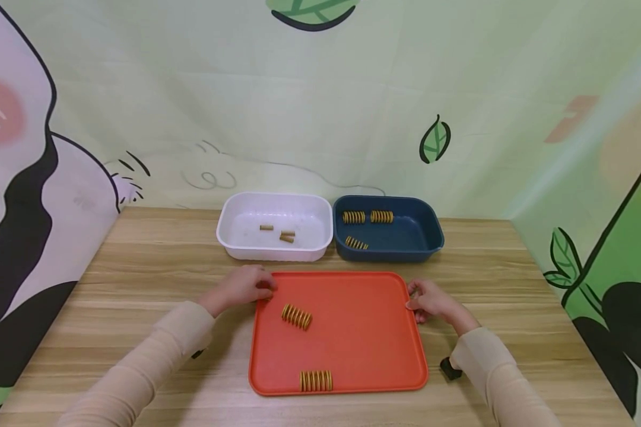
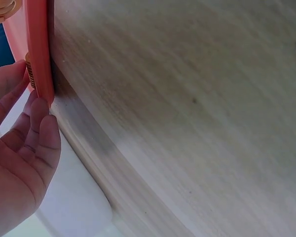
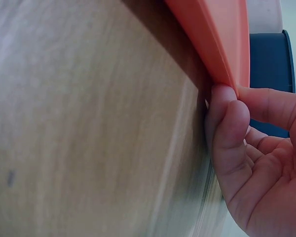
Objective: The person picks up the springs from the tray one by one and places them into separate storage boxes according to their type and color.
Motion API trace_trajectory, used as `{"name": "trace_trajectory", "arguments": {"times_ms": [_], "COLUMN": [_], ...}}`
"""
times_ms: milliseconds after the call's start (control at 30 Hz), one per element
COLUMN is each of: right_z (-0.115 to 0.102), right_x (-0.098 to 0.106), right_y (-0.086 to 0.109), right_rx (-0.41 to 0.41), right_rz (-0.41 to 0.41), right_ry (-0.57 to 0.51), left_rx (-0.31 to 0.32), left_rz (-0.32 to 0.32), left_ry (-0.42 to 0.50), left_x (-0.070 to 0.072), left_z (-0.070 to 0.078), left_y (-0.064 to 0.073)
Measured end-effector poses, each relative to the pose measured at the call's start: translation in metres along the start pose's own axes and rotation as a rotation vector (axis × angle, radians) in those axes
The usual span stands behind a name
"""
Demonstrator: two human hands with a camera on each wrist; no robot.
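A red tray (image 1: 352, 332) lies on the wooden table. My left hand (image 1: 247, 286) is at its far left corner, fingers curved over the rim. In the left wrist view, the thumb and forefinger of that hand pinch a small brown spring (image 2: 30, 73) beside the tray wall. My right hand (image 1: 431, 299) pinches the tray's right rim between thumb and fingers, seen closely in the right wrist view (image 3: 256, 143). One large yellow-brown spring (image 1: 296, 317) lies tilted on the tray's left side; another large spring (image 1: 316, 381) lies along the near rim.
Behind the tray stand a white bin (image 1: 235, 249) with several small springs (image 1: 286, 238) and a dark blue bin (image 1: 416, 237) with large springs (image 1: 381, 216). The bins stand side by side. A printed cloth (image 1: 299, 118) hangs behind the table (image 1: 155, 255).
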State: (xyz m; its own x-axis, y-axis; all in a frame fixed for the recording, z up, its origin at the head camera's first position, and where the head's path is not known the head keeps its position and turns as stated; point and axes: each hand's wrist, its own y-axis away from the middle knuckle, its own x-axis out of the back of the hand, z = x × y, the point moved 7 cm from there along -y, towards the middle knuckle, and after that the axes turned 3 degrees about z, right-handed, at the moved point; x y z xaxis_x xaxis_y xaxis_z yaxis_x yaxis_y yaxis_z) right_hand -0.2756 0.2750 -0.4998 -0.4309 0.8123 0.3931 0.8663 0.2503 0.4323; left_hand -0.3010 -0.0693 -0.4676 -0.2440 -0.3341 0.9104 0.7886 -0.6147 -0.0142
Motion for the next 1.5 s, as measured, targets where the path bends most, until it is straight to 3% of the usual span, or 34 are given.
{"name": "trace_trajectory", "arguments": {"times_ms": [267,533,1100,1500], "right_z": [0.0048,0.0001,0.0009,0.0011], "right_x": [-0.0006,0.0002,0.0009,0.0011], "right_y": [-0.0052,-0.0006,-0.0017,-0.0016], "right_rx": [0.109,0.001,0.011,0.014], "right_rz": [-0.066,-0.005,0.002,-0.005], "right_ry": [-0.059,0.008,0.016,0.023], "left_rx": [0.013,-0.031,-0.052,-0.015], "left_rz": [-0.008,-0.01,0.039,0.041], "left_ry": [-0.027,-0.073,-0.085,-0.05], "left_x": [-0.0031,-0.0068,-0.0072,-0.0047], "left_z": [-0.0012,0.0006,0.0034,0.0011], "left_y": [-0.0005,-0.0002,-0.0005,-0.0015]}}
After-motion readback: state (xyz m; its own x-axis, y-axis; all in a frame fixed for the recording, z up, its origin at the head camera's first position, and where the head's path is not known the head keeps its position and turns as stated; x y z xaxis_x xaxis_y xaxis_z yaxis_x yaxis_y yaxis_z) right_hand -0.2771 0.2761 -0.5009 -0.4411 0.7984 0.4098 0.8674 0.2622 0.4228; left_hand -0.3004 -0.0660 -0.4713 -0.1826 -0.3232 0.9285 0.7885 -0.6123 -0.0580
